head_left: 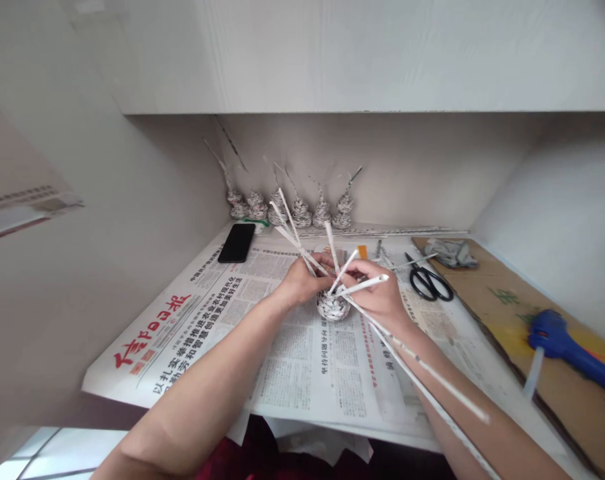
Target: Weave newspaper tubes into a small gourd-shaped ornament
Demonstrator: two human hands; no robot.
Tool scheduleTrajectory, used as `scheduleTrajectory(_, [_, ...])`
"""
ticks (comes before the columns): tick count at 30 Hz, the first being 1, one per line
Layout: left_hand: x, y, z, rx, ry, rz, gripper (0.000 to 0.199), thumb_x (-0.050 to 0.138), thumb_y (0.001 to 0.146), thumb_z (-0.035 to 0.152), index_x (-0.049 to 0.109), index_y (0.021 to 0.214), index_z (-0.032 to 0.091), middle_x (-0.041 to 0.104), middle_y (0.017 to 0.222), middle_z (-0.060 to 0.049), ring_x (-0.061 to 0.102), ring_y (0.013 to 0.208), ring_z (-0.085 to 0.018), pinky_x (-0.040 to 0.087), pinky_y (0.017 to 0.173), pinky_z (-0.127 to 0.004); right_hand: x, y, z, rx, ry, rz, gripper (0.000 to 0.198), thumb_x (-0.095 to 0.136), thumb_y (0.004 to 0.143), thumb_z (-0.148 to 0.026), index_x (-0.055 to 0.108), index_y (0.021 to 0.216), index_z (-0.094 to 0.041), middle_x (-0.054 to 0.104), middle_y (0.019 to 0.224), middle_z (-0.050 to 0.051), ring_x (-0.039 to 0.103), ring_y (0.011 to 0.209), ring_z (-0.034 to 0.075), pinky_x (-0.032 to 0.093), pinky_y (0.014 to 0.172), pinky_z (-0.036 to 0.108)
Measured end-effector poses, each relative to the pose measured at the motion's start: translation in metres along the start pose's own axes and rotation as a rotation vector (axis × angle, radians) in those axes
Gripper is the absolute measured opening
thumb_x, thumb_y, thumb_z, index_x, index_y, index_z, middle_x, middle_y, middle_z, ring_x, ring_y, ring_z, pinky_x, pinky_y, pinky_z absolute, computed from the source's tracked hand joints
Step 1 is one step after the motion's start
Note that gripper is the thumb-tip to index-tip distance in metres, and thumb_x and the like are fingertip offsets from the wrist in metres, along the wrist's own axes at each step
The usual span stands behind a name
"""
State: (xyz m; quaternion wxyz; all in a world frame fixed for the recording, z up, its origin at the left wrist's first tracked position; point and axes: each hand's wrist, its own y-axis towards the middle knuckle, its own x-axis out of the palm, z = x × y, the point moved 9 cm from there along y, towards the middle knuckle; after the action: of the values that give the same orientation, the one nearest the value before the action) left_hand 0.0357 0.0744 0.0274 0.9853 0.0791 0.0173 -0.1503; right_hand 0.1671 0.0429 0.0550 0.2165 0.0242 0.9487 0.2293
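Between my two hands is a small round piece woven from rolled newspaper strips, with several white paper strips sticking up and out of its top. My left hand is closed around the left side of its top, fingers and thumb pinching at the strips. My right hand is closed on the right side, its fingers pinching near the base of the strips. Two long paper strips trail from the piece over my right forearm toward the front right. Where the fingertips meet the paper is partly hidden.
Several gourd-shaped woven pieces stand along the back wall. A black phone lies on the newspaper. At right are black scissors, a crumpled cloth and a blue glue gun on cardboard. An overhead panel hangs above.
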Motion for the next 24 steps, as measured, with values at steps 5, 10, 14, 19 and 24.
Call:
scheduleTrajectory(5, [0.005, 0.0, 0.004, 0.032, 0.102, -0.043, 0.011, 0.072, 0.06, 0.017, 0.068, 0.068, 0.011, 0.065, 0.062, -0.001, 0.055, 0.059, -0.011, 0.044, 0.061, -0.023, -0.003, -0.002, -0.016, -0.139, -0.07, 0.029, 0.009, 0.064, 0.079, -0.03, 0.066, 0.082, -0.022, 0.067, 0.093, 0.006, 0.063, 0.091, 0.021, 0.048, 0.083, 0.033])
scheduleTrajectory(10, [-0.008, -0.001, 0.007, 0.036, 0.272, 0.104, 0.009, 0.07, 0.062, 0.017, 0.07, 0.069, 0.012, 0.066, 0.064, -0.001, 0.056, 0.06, -0.012, 0.043, 0.059, -0.022, 0.005, -0.002, 0.004, 0.02, -0.096, -0.083, 0.022, 0.068, 0.077, -0.04, 0.063, 0.092, -0.024, 0.069, 0.082, 0.003, 0.065, 0.073, 0.02, 0.049, 0.067, 0.03])
scheduleTrajectory(14, [-0.01, -0.002, 0.008, 0.029, 0.306, 0.118, 0.011, 0.07, 0.063, 0.018, 0.072, 0.073, 0.013, 0.069, 0.068, -0.003, 0.06, 0.064, -0.014, 0.045, 0.062, -0.023, 0.007, -0.003, 0.01, 0.088, -0.145, -0.155, 0.015, 0.069, 0.076, -0.037, 0.07, 0.082, -0.024, 0.073, 0.082, 0.004, 0.067, 0.075, 0.021, 0.049, 0.067, 0.031])
scheduleTrajectory(19, [-0.014, -0.001, 0.008, 0.045, 0.322, 0.145, 0.015, 0.071, 0.065, 0.025, 0.072, 0.074, 0.014, 0.071, 0.071, -0.004, 0.062, 0.066, -0.016, 0.046, 0.062, -0.024, 0.0, -0.002, 0.01, 0.081, -0.219, -0.103, 0.007, 0.069, 0.073, -0.03, 0.074, 0.076, -0.026, 0.074, 0.075, 0.003, 0.067, 0.071, 0.023, 0.049, 0.068, 0.035])
scheduleTrajectory(24, [-0.012, 0.001, 0.005, 0.073, 0.312, 0.119, 0.014, 0.069, 0.066, 0.025, 0.071, 0.075, 0.014, 0.069, 0.07, -0.004, 0.061, 0.065, -0.015, 0.046, 0.061, -0.024, 0.002, -0.004, 0.006, 0.061, -0.201, -0.126, 0.009, 0.067, 0.074, -0.029, 0.074, 0.079, -0.026, 0.074, 0.078, 0.002, 0.067, 0.072, 0.023, 0.049, 0.069, 0.035])
